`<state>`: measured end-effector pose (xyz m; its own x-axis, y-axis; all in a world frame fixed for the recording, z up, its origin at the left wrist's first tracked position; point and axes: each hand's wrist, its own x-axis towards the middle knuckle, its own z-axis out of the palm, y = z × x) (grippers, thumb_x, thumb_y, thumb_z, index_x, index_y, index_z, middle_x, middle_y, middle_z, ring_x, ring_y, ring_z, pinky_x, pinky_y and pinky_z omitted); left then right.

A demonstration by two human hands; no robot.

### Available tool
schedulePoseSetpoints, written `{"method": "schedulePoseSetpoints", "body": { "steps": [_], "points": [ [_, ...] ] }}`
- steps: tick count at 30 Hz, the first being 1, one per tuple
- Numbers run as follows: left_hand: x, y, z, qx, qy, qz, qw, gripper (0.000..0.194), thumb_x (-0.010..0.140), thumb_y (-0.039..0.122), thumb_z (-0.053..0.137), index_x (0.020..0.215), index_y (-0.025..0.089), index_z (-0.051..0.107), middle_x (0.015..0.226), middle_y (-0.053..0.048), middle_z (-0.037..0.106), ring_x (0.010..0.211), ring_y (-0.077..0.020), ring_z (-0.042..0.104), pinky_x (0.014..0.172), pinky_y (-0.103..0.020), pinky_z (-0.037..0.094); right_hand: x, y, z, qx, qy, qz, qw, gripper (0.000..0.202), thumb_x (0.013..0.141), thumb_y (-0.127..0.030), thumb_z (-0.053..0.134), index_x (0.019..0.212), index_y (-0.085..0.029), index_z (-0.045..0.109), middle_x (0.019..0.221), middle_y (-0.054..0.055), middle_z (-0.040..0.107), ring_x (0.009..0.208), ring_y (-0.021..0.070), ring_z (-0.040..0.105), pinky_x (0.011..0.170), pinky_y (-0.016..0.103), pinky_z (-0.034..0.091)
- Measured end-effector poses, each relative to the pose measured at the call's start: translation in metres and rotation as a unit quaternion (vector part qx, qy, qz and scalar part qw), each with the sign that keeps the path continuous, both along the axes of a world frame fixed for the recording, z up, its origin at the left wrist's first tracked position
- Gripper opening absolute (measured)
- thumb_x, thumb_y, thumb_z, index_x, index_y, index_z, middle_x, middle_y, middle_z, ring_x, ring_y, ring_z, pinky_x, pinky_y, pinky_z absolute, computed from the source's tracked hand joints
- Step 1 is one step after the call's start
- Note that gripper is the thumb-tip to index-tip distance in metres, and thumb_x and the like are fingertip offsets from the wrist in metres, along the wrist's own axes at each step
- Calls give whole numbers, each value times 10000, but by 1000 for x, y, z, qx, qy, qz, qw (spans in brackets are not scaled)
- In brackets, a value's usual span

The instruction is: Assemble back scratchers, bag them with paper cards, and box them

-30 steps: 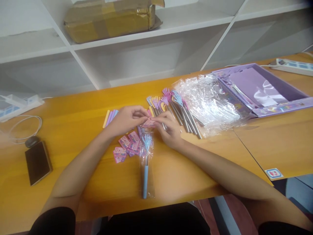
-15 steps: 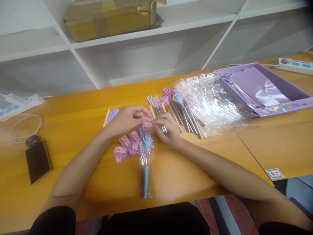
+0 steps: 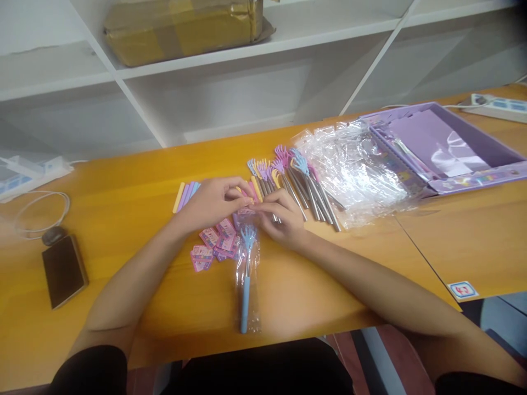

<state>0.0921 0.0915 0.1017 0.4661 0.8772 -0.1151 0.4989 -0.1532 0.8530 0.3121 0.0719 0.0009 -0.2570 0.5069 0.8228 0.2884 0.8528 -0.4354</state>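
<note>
A light blue back scratcher [image 3: 246,299] with a hand-shaped head lies inside a clear plastic bag [image 3: 254,312], handle towards me. At the bag's top end, my left hand [image 3: 218,202] and my right hand [image 3: 283,218] meet with fingertips pinched together on the bag's edge. A pink card shows just below the fingertips, at the top of the bag. Left of the bag, several pink printed cards [image 3: 225,236] lie in a loose pile. Beyond my hands are several back scratchers [image 3: 304,170] with coloured heads and metal rods. Coloured handle tubes [image 3: 187,196] lie partly behind my left hand.
A heap of clear plastic bags [image 3: 358,170] lies right of the scratchers, against a purple box [image 3: 457,131]. On the left are a dark phone-like device [image 3: 65,271], a white cable and a power strip [image 3: 37,175]. White shelving with a taped carton [image 3: 185,33] stands behind.
My fingertips have drawn slightly closer together at the top of the bag. The pink card there shows less clearly. Everything else lies as before, apart from a slight camera shift.
</note>
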Motion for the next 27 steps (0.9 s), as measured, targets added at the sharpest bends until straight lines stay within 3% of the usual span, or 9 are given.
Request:
{"method": "schedulePoseSetpoints", "body": {
  "steps": [7, 15, 23, 27],
  "points": [
    [4, -6, 5, 29, 6, 24, 999, 164, 922, 299, 715, 1065, 236, 764, 904, -4, 849, 791, -164, 753, 696, -261, 527, -3, -1, 0, 20, -16, 22, 999, 424, 955, -35, 633, 1265, -308, 730, 987, 40, 562, 863, 179, 608, 662, 324, 533],
    [3, -5, 8, 26, -13, 46, 999, 187, 920, 323, 732, 1074, 220, 756, 890, -20, 840, 781, -166, 741, 680, -266, 522, -1, -3, -8, -2, -41, -1, 999, 543, 914, -30, 634, 1345, -354, 696, 1066, 58, 502, 902, 196, 568, 664, 336, 531],
    [2, -4, 9, 16, -37, 43, 998, 194, 928, 337, 748, 1077, 214, 762, 906, -28, 831, 818, -167, 740, 719, -268, 536, -4, -5, -4, 20, -44, -41, 998, 642, 869, 30, 618, 1361, -379, 665, 1238, 78, 461, 1122, 236, 576, 843, 393, 624],
    [0, -2, 9, 21, -61, 33, 997, 182, 934, 346, 759, 1057, 212, 756, 962, -43, 830, 879, -176, 765, 776, -280, 563, -6, -6, -3, -6, -1, -69, 998, 670, 911, -75, 723, 1479, -388, 555, 1276, 94, 515, 1207, 281, 600, 932, 462, 635]
  ]
}}
